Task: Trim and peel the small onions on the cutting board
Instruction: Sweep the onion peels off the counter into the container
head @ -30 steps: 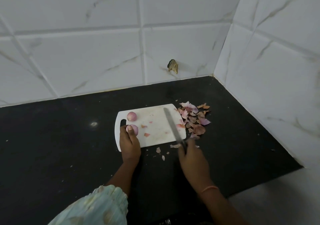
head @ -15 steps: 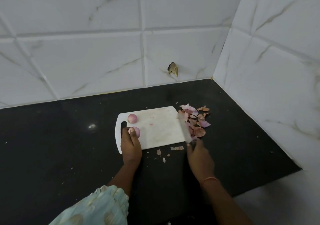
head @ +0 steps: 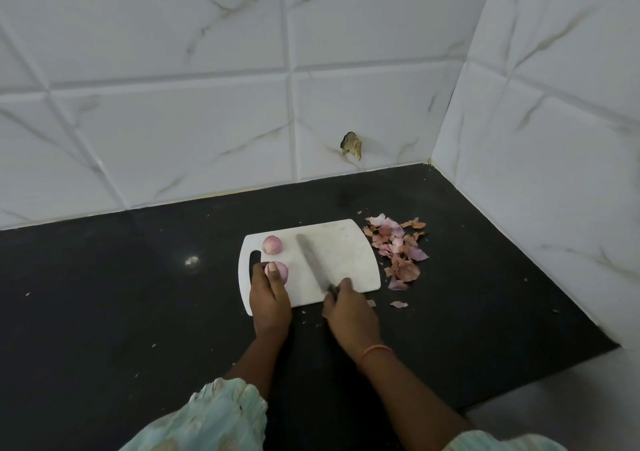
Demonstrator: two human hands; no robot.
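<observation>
Two small onions are sitting on the cutting board [head: 346,253], and the board is serving as the landmark for everything else. What is changing is the knife [head: 313,263]: a second ago its blade was lying toward the board's right edge, half a second ago it was sweeping scraps off that edge, and now it is swinging back across the board's middle, its tip reaching toward the board's far side. The small bits that were dotting the board a second ago are gone, and the board's surface is looking bare apart from the onions. That suggests the clearing stroke is finishing and the next cut is being lined up.

The right hand [head: 349,312] is curling around the knife's handle at the board's near edge. The left hand [head: 270,298] is resting over the board's near left corner, beside the handle slot, its fingertips pressing on the nearer onion [head: 278,272] and holding it where it was. The farther onion [head: 272,244] is lying untouched near the board's far left corner.

Both onions are looking round, pale pink and smooth, as though the dry outer skin is already off; whether their ends are trimmed is too small to tell. A heap of pink and brown peelings [head: 398,249] is lying on the black counter [head: 104,294] just off the board's right edge.
</observation>
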